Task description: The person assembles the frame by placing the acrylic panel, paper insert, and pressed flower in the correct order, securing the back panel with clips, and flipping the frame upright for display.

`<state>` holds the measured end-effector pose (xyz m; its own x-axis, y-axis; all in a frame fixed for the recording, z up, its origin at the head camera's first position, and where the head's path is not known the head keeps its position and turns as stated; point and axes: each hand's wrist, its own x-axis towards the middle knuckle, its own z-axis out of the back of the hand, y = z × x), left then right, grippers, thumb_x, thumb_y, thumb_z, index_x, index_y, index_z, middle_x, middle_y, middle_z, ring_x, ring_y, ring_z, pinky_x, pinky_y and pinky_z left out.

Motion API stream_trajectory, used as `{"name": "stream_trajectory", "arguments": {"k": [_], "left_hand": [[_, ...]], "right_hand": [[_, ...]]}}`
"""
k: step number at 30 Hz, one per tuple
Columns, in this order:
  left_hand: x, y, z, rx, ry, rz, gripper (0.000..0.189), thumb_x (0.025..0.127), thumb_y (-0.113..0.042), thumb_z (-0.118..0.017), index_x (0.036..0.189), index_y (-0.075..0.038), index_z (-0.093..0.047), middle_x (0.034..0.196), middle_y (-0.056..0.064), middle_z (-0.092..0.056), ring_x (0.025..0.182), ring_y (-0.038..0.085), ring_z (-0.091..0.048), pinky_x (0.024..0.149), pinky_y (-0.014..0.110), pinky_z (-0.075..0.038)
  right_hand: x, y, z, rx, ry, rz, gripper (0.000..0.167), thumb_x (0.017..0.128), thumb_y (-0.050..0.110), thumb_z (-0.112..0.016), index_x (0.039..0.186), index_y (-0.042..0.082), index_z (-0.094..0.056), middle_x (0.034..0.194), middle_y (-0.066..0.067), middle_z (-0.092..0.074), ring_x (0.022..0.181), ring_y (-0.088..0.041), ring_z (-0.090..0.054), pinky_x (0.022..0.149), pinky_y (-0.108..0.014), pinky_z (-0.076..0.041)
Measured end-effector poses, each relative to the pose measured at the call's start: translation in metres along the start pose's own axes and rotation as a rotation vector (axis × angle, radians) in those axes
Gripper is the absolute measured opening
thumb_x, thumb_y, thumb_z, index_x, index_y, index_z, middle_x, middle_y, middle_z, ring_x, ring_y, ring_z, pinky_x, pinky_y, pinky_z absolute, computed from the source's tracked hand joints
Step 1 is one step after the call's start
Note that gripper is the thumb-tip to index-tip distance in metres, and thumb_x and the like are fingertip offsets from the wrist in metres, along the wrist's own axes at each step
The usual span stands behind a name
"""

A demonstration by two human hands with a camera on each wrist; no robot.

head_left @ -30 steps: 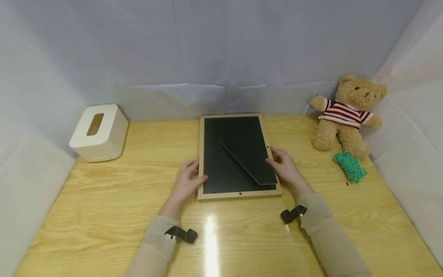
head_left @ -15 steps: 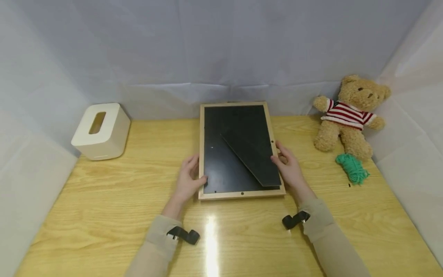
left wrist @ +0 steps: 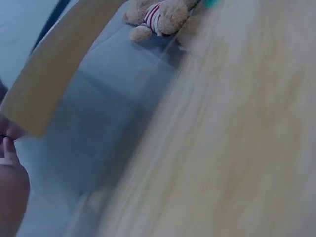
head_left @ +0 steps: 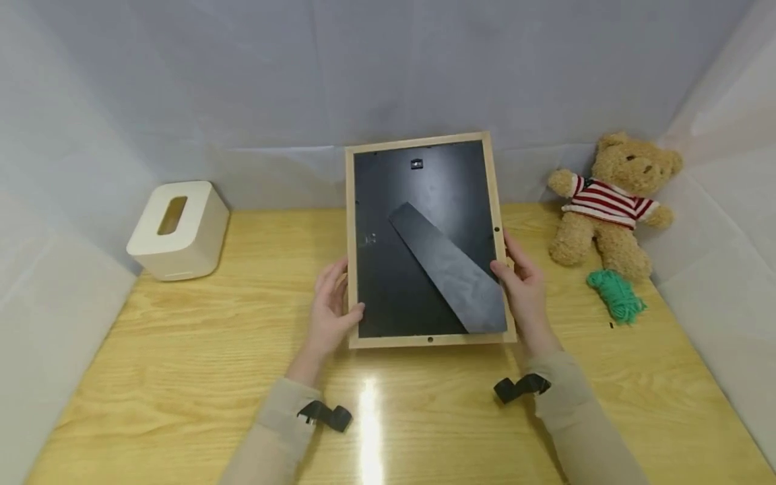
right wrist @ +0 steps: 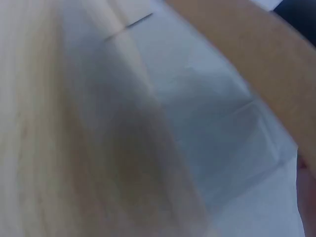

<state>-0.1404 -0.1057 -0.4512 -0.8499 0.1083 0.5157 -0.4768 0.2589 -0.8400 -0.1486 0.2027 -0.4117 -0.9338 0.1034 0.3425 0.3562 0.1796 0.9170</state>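
Between both hands is a picture frame (head_left: 424,269) with a light wood border, its black back turned toward me. The frame is raised off the table and tilted, its top edge in front of the grey cloth. A black stand leg (head_left: 451,269) runs slantwise across the back to the lower right corner. My left hand (head_left: 330,310) grips the left border, thumb on the near face. Along the right border, my right hand (head_left: 524,289) grips with its thumb in front. In the left wrist view the wooden edge (left wrist: 59,64) hangs above the table; the right wrist view is blurred.
A white tissue box (head_left: 178,229) stands at the left of the wooden table (head_left: 242,337). A teddy bear (head_left: 606,202) in a striped sweater sits at the back right, with a bundle of green yarn (head_left: 617,296) at its feet. Grey cloth (head_left: 273,87) closes off the back.
The picture frame has been lifted and tipped up, its top edge rising toward the back cloth. Both hands moved with it, the right one slightly outward. A hanger near the top now shows.
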Motion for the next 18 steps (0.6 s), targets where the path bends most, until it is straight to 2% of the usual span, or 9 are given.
{"name": "stream_trajectory", "arguments": {"k": [3,5,8,10,14,18], "left_hand": [[0.001,0.0,-0.005,-0.178,-0.066,0.051,0.066,0.082,0.018,-0.05,0.144,0.005,-0.03,0.138,0.012,-0.033,0.126,0.025,-0.033,0.107,0.032,-0.032],[0.003,0.0,-0.008,-0.28,-0.131,0.109,0.06,0.089,0.011,-0.047,0.145,0.0,-0.03,0.138,0.009,-0.035,0.124,0.024,-0.033,0.103,0.031,-0.034],[0.009,-0.001,-0.009,-0.326,-0.207,0.162,0.057,0.092,0.007,-0.044,0.146,-0.006,-0.031,0.139,0.005,-0.035,0.122,0.021,-0.031,0.1,0.031,-0.032],[0.014,-0.003,-0.007,-0.34,-0.221,0.178,0.055,0.094,0.006,-0.043,0.146,-0.011,-0.034,0.14,0.005,-0.036,0.121,0.021,-0.034,0.099,0.031,-0.034],[0.022,-0.01,-0.002,-0.413,-0.228,0.178,0.049,0.095,0.005,-0.044,0.137,-0.022,-0.045,0.131,0.006,-0.045,0.108,0.017,-0.048,0.083,0.024,-0.044],[0.028,-0.016,0.0,-0.426,-0.279,0.149,0.049,0.095,0.004,-0.05,0.135,-0.024,-0.044,0.122,0.008,-0.05,0.101,0.017,-0.055,0.078,0.023,-0.051]], "right_hand": [[-0.002,0.012,-0.005,-0.014,0.004,0.147,0.054,0.09,-0.012,-0.055,0.14,0.004,-0.045,0.145,-0.009,-0.044,0.118,-0.019,-0.047,0.091,-0.022,-0.048],[-0.004,0.02,-0.008,-0.036,0.04,0.3,0.054,0.086,-0.017,-0.056,0.137,-0.003,-0.045,0.144,-0.016,-0.043,0.122,-0.024,-0.044,0.094,-0.025,-0.046],[-0.006,0.028,-0.016,-0.027,0.097,0.498,0.051,0.084,-0.015,-0.061,0.133,-0.012,-0.044,0.142,-0.025,-0.041,0.127,-0.033,-0.041,0.097,-0.03,-0.046],[-0.008,0.034,-0.023,-0.009,0.108,0.604,0.05,0.085,-0.01,-0.064,0.13,-0.017,-0.044,0.139,-0.029,-0.041,0.129,-0.037,-0.039,0.099,-0.033,-0.044],[-0.009,0.043,-0.035,0.035,0.091,0.738,0.048,0.085,-0.003,-0.068,0.125,-0.02,-0.047,0.135,-0.032,-0.045,0.125,-0.038,-0.043,0.1,-0.034,-0.043],[-0.006,0.04,-0.038,-0.018,0.079,0.797,0.046,0.087,0.002,-0.068,0.124,-0.02,-0.05,0.131,-0.033,-0.048,0.119,-0.037,-0.046,0.096,-0.031,-0.046]]}}
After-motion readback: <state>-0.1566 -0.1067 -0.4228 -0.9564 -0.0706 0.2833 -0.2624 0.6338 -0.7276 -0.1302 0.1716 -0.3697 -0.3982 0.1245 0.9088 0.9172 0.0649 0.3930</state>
